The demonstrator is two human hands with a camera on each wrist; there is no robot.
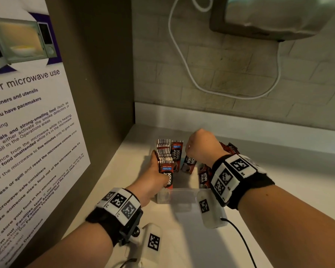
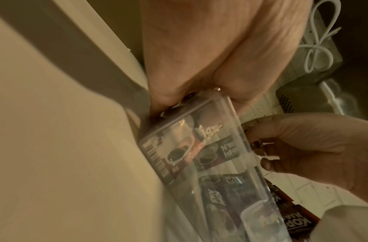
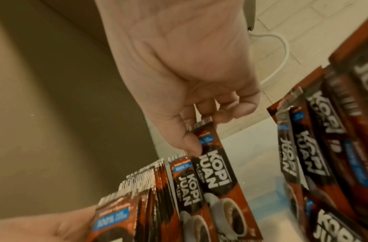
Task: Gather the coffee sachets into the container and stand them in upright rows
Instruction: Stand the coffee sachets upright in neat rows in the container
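Observation:
A clear plastic container (image 1: pixel 184 196) stands on the white counter. Along its left side runs an upright row of red Kopi Juan sachets (image 1: pixel 163 151). My left hand (image 1: pixel 157 171) holds that row, thumb across the front sachet and fingers along the left side. My right hand (image 1: pixel 188 151) hovers over the container's middle and pinches one tilted sachet (image 1: pixel 189 163) by its top edge. The right wrist view shows this pinch (image 3: pixel 205 131) on the sachet (image 3: pixel 218 172), beside the row (image 3: pixel 141 188). More sachets (image 1: pixel 204 175) lean at the container's right side. In the left wrist view my palm (image 2: pixel 199 65) presses the container (image 2: pixel 230 131).
Loose sachets (image 1: pixel 229 147) lie on the counter behind my right wrist. A brown panel with a microwave poster (image 1: pixel 27 113) closes off the left. A white cable (image 1: pixel 201 88) hangs on the tiled back wall. Two white marker boxes (image 1: pixel 211 209) (image 1: pixel 153 240) sit near the front.

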